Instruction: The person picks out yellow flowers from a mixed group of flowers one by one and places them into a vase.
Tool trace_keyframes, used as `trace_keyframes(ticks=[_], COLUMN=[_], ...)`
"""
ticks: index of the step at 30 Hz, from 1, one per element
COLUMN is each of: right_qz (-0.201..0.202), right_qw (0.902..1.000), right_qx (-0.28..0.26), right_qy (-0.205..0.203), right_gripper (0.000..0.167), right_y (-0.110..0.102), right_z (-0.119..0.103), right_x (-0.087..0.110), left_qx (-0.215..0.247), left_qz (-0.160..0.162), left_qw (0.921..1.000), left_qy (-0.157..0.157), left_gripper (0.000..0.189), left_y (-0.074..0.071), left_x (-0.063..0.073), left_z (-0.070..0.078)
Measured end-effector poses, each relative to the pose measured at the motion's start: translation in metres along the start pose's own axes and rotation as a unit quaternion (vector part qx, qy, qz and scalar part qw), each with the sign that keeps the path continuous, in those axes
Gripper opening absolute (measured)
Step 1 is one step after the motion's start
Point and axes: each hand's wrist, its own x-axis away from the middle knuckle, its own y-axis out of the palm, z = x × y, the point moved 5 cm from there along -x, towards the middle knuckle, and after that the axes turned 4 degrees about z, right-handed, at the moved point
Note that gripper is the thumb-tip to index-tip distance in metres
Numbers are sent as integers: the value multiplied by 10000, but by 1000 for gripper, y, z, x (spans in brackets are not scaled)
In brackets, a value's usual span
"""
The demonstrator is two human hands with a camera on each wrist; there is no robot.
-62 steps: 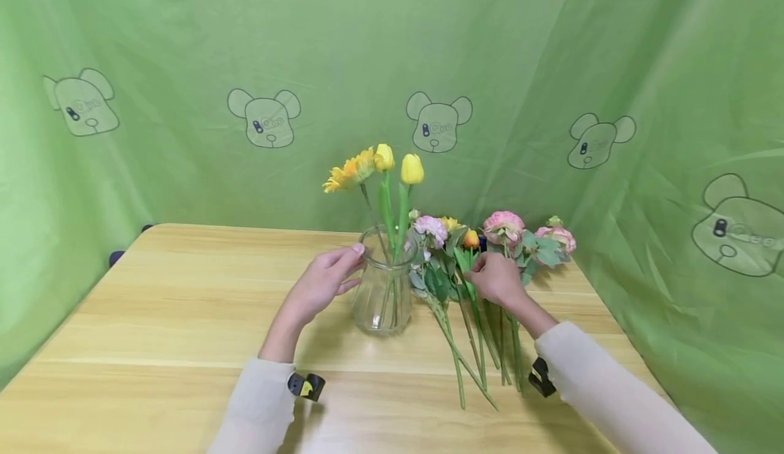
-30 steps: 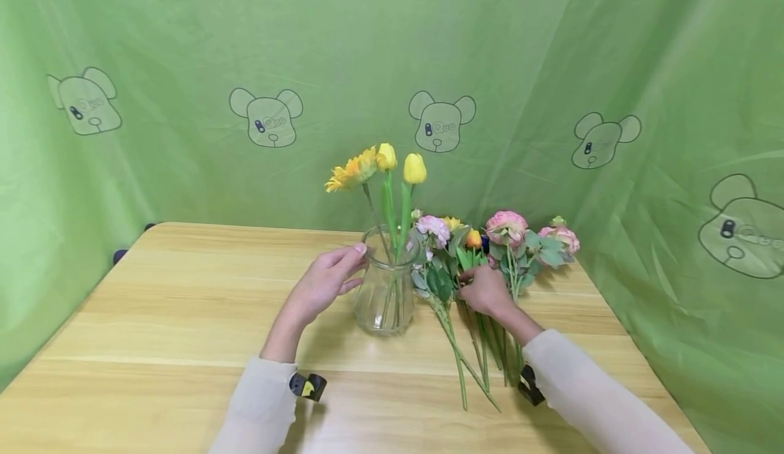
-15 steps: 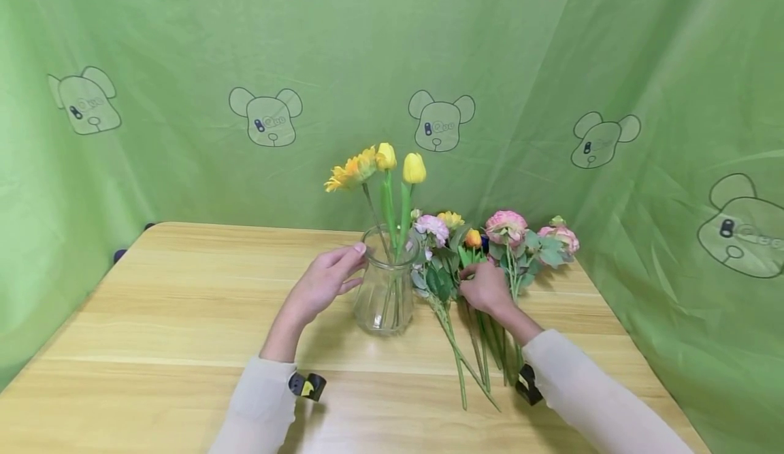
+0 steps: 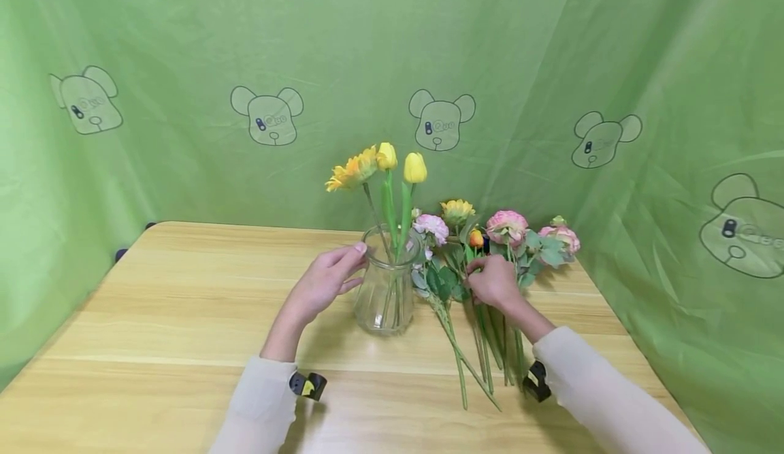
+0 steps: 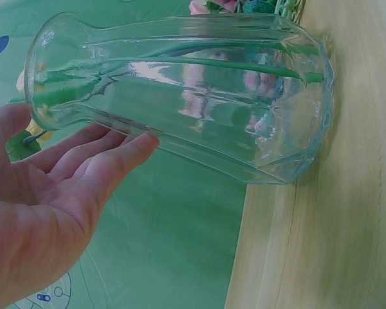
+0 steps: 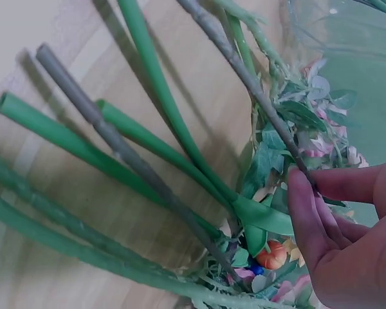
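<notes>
A clear glass vase (image 4: 381, 307) stands upright on the table, holding a yellow-orange gerbera-like flower (image 4: 352, 170) and two yellow tulips (image 4: 414, 167). My left hand (image 4: 327, 278) rests at the vase's left side. In the left wrist view the thumb (image 5: 11, 122) is at the rim and the loosely extended fingers lie along the glass. To the right, my right hand (image 4: 495, 282) pinches a thin grey-brown stem (image 6: 264, 103) between thumb and fingers. That stem leads toward a sunflower (image 4: 457, 212), its yellow head raised at the back of the flower pile.
Right of the vase lie a lilac flower (image 4: 431, 228), an orange tulip (image 4: 476, 238) and pink peonies (image 4: 506, 227), their green stems pointing toward the front. A green curtain (image 4: 343, 45) encloses the wooden table (image 4: 184, 318) at the back and sides.
My right hand has shifted left among the stems, then slightly back right and up. The sunflower's head has risen from the pile. The left hand has stayed at the vase.
</notes>
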Motion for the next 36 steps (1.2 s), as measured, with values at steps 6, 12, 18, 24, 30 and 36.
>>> trace_keyframes(ticks=[6, 12, 18, 24, 30, 36], right_qz=[88, 170, 134, 231, 368, 446], right_qw=[9999, 9997, 9996, 9983, 9982, 9980], right_qx=[13, -45, -231, -522, -456, -426], right_qy=[-71, -170, -108, -112, -118, -135], right_gripper=[28, 25, 23, 23, 22, 26], right_y=[-8, -17, -23, -28, -34, -37], right_z=[-2, -8, -13, -18, -25, -29], right_x=[-1, 0, 1, 1, 4, 6], left_qx=[-36, -46, -40, -56, -53, -14], left_qz=[31, 0, 46, 72, 66, 67], left_qw=[10000, 10000, 10000, 10000, 10000, 10000], left_qy=[0, 61, 39, -31, -33, -49], left_gripper=[63, 65, 64, 62, 62, 63], left_y=[0, 1, 0, 0, 0, 0], left_x=[-1, -1, -1, 0, -1, 0], left_z=[0, 0, 0, 1, 0, 0])
